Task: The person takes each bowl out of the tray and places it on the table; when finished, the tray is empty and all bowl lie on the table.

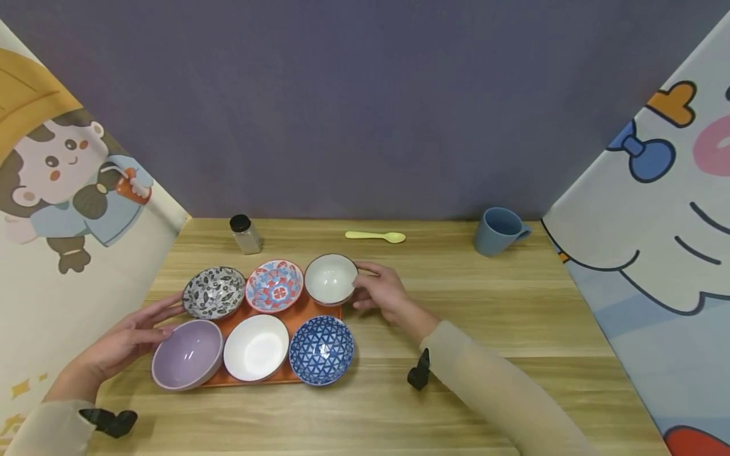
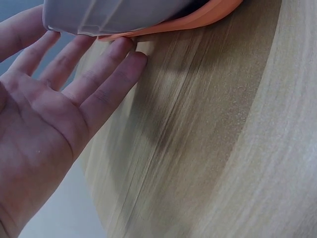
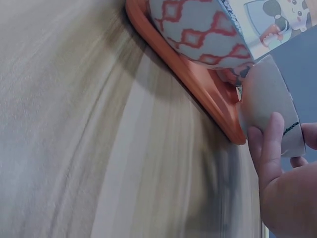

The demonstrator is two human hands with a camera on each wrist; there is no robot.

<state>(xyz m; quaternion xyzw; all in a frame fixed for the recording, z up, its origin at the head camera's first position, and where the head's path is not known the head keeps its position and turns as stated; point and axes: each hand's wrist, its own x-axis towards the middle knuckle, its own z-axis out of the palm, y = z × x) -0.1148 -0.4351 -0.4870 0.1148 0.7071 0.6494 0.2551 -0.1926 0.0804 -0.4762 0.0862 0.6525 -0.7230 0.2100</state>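
An orange tray [image 1: 301,311] bears several bowls in two rows. My right hand [image 1: 388,294] pinches a white bowl with a dark rim [image 1: 331,280] at the back right corner; its fingers press the outer wall in the right wrist view. On the left side, my left hand [image 1: 116,348] has its thumb at the rim of a purple bowl [image 1: 188,358]. Its other fingers reach toward a black floral bowl [image 1: 214,292], and some fingertips [image 2: 134,62] touch the tray's edge in the left wrist view. Between lie a red-and-blue patterned bowl [image 1: 275,286], a plain white bowl [image 1: 256,348] and a blue triangle-patterned bowl [image 1: 322,351].
Behind the tray stands a small jar with a black lid [image 1: 246,234]. A yellow spoon [image 1: 375,236] lies near the back wall, and a blue mug [image 1: 498,232] stands at the back right. Printed panels border the wooden table [image 1: 485,304] on both sides.
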